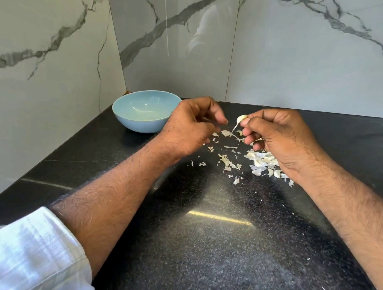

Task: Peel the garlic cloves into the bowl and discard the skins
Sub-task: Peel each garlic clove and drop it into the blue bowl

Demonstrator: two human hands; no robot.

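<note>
While pinching a single garlic clove (240, 119) between thumb and forefinger, right hand (275, 136) held just right of frame centre, above the worktop (222, 234); remaining fingers curled under. Clove pale, smooth, teardrop-shaped, long axis tilted, blunt end up at the fingertips, a thin papery strip of skin (234, 129) trailing down and left from its lower tip. Left hand (188, 125) just across a narrow gap to the left, fingers loosely curled with thumb and forefinger drawn together; cannot tell whether a shred of skin sits between them. Hanging strip points toward that left grip, so left hand nearer to the loose end, likely the one to tug it free.

Below and between both hands, a scatter of torn skins (227, 161): dry, flaky, off-white, lying flat on the worktop. Under the right wrist, lower right of centre, a small heap of cloves (262, 160) mixed with husk, plump and curved; peeled or not, hard to say.

Further left, touching nothing, a light blue bowl (119, 111), round, matte, shallow; seemingly holding no cloves. Bowl lies left of the held clove, beyond the left hand.

Worktop black, speckled, polished, catching a bright glare. Behind, glossy white marble wall (295, 49) with grey veins. White woven sleeve (20, 256) at lower left.
</note>
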